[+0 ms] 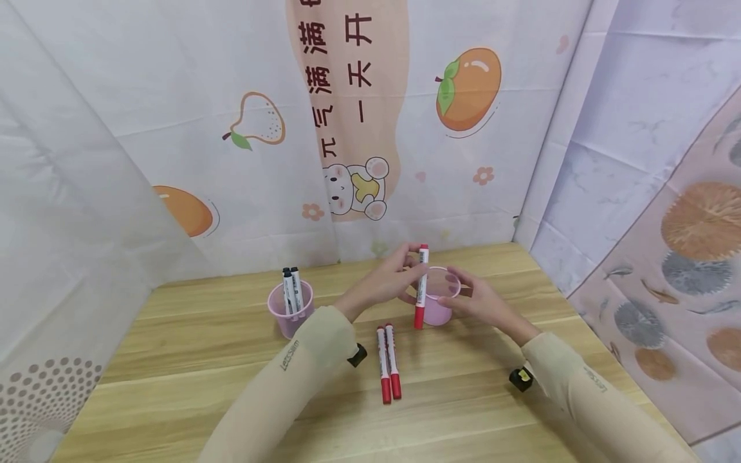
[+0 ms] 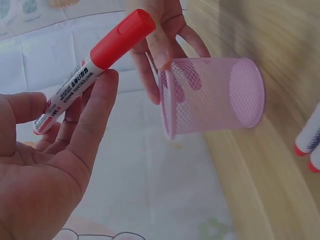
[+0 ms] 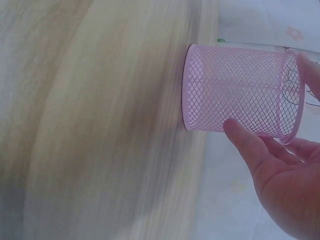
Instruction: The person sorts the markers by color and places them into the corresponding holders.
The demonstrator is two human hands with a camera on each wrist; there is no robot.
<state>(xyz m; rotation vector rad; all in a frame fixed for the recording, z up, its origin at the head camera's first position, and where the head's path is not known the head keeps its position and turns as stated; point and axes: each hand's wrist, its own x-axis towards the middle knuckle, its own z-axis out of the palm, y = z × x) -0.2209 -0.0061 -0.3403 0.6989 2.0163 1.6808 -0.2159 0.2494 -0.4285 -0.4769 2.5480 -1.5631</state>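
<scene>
My left hand (image 1: 393, 276) pinches a red whiteboard marker (image 1: 422, 286), its red cap pointing down in the head view. In the left wrist view, thumb and fingers hold the white barrel near its uncapped end. The marker overlaps a pink mesh pen cup (image 1: 441, 312) that stands upright on the table. My right hand (image 1: 477, 299) grips this cup near its rim, thumb and fingers on opposite sides, as the right wrist view shows. No pens show inside the mesh. Two more red markers (image 1: 383, 366) lie side by side on the wood, caps toward me.
Left of the hands stands a second pink mesh cup (image 1: 289, 326) holding several dark-capped markers (image 1: 292, 292). The wooden table (image 1: 202, 360) meets a printed cloth backdrop (image 1: 243, 193) at the back, with more cloth at both sides.
</scene>
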